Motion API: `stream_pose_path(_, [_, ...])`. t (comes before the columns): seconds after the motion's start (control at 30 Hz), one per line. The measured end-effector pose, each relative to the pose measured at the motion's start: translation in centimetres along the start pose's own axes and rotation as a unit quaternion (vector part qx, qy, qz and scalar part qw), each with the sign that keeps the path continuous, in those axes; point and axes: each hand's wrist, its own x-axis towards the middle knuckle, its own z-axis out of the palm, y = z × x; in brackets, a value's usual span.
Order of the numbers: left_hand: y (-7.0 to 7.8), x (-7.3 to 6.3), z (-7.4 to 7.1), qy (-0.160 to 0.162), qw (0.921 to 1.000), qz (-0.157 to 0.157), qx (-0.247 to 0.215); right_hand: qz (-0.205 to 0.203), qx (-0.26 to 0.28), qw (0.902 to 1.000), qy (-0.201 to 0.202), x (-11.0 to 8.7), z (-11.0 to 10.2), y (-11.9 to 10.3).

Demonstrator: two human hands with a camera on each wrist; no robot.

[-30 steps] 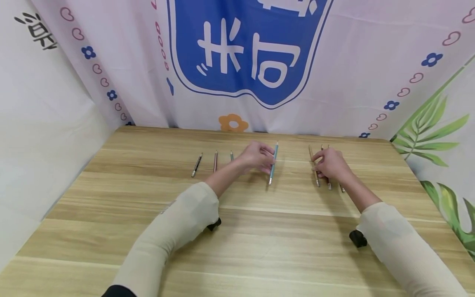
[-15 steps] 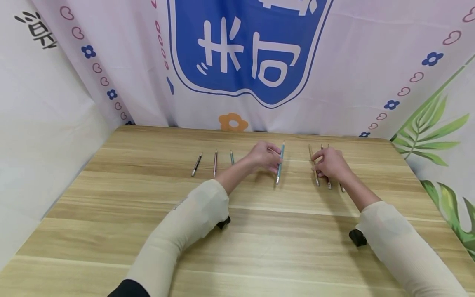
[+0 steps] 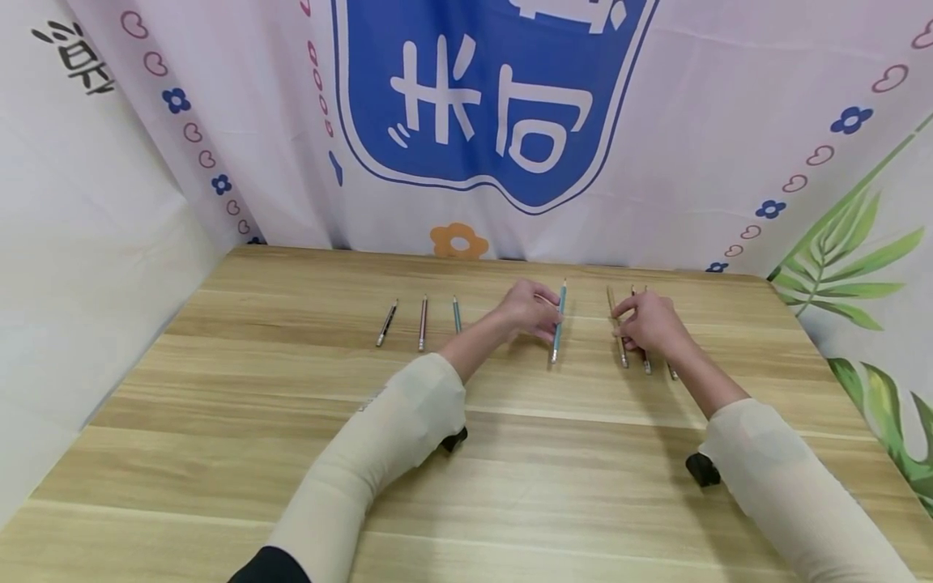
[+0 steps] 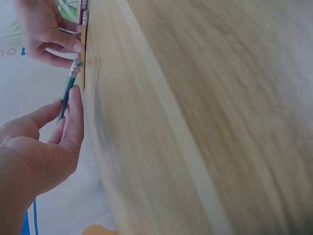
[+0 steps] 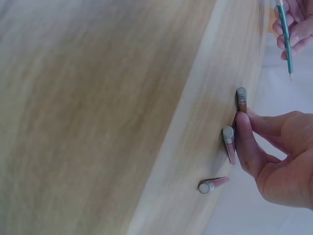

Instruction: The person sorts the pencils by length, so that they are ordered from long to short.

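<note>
In the head view my left hand [image 3: 530, 309] pinches a teal pencil [image 3: 559, 332] with a white eraser end, point toward the back edge. In the left wrist view this pencil [image 4: 69, 88] sits between thumb and fingers, tilted. Further right, my right hand [image 3: 645, 321] pinches a natural-wood pencil [image 3: 614, 312] lying on the table. In the right wrist view the thumb and a finger grip this pencil [image 5: 241, 102] near its eraser end. Beside it lie two reddish pencils [image 5: 230, 144], [image 5: 215, 185]; the hand covers parts of them in the head view.
To the left lie a short black pencil [image 3: 387, 324], a pinkish pencil [image 3: 423, 324] and another teal pencil [image 3: 457, 312], its lower end near my left forearm. The wooden table [image 3: 554, 486] meets a printed curtain [image 3: 291, 162] at the back.
My left hand has carried the teal pencil to the right, closer to the wood pencil. More of the pinkish and the other teal pencil shows. My right hand has stayed in place.
</note>
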Motion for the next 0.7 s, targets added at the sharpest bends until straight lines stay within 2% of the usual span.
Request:
stream_pose_path(0.27, [-0.3,0.7,0.7,0.006,0.9999,-0.002,-0.016,0.003,0.005,1.0,0.001,0.0,0.0,0.0])
stream_pose_path(0.5, [-0.4,1.3,1.9,0.03,0.9989,0.002,-0.036,0.005,0.009,0.9999,0.0,0.0,-0.1,0.0])
stream_pose_path(0.7, [-0.6,1.7,2.9,0.032,0.9985,0.004,-0.044,0.011,0.006,0.9999,-0.001,0.0,-0.1,0.0])
